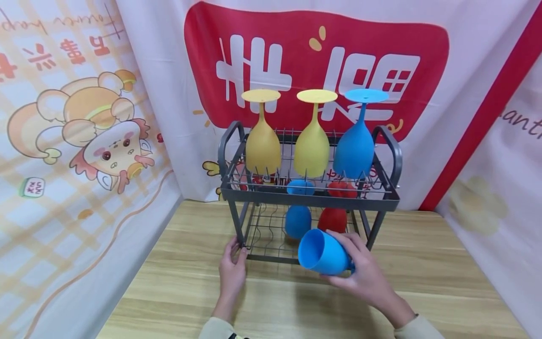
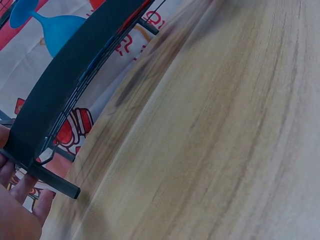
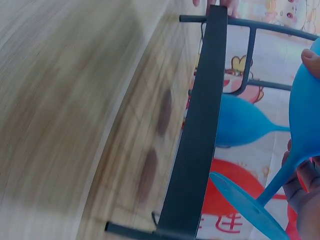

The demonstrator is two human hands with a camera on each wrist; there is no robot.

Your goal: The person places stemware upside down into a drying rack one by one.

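Observation:
My right hand point(image 1: 366, 273) grips a light blue plastic goblet point(image 1: 332, 256) by its bowl, in front of the lower tier. The goblet is tilted on its side, its mouth facing left; its foot and stem show in the right wrist view. With my left hand point(image 1: 232, 275) I hold the front left corner of a dark two-tier dish rack point(image 1: 309, 201), thumb above and fingers below in the left wrist view. On the lower tier, a blue goblet point(image 1: 298, 222) and a red goblet point(image 1: 333, 221) stand upside down, partly hidden by the upper tier.
The upper tier holds an orange-yellow goblet point(image 1: 263, 146), a yellow goblet point(image 1: 312, 148) and another blue goblet point(image 1: 354, 148), all inverted. A wood-grain table point(image 1: 436, 263) carries the rack. Printed cloth point(image 1: 169, 56) hangs behind and at both sides.

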